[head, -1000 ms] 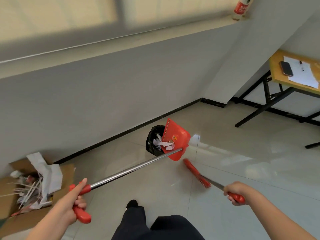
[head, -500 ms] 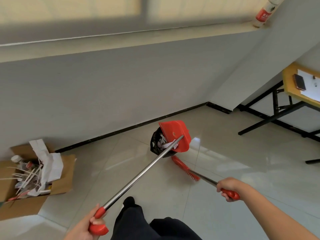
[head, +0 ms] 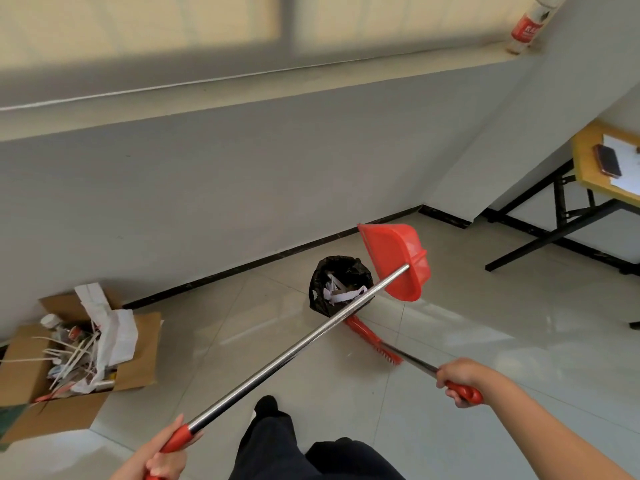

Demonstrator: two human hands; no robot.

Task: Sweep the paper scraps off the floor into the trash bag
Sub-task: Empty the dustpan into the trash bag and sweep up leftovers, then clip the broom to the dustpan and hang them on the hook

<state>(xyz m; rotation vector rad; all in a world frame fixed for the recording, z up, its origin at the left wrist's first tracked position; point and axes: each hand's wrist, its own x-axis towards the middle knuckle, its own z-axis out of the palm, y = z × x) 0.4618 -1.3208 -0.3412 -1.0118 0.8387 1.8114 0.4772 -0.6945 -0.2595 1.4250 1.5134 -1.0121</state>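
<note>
The white paper scraps (head: 341,295) lie in the black plastic trash bag (head: 318,299), far ahead. The left hand (head: 162,459) clenches the red steel-handled dustpan (head: 391,258), raised just right of it; the right hand (head: 457,375) clenches the red broom (head: 360,329), nearer.

At twelve o'clock on the floor (head: 485,341), close to the wall (head: 242,188): trash bag (head: 341,271), paper scraps (head: 343,294) in it. At the bag's two o'clock, raised off the floor: dustpan (head: 394,261), its handle slanting back over the bag's near rim into the left hand (head: 159,459) at seven o'clock. Just before the bag, down on the tiles: broom (head: 372,342), its stick in the right hand (head: 459,375) at four o'clock. At nine o'clock: cardboard box (head: 135,368) of rubbish. At two o'clock: table (head: 588,161), phone (head: 607,160) and paper sheet (head: 623,147) on it. High at one o'clock: bottle (head: 526,26) on window ledge (head: 450,60).
</note>
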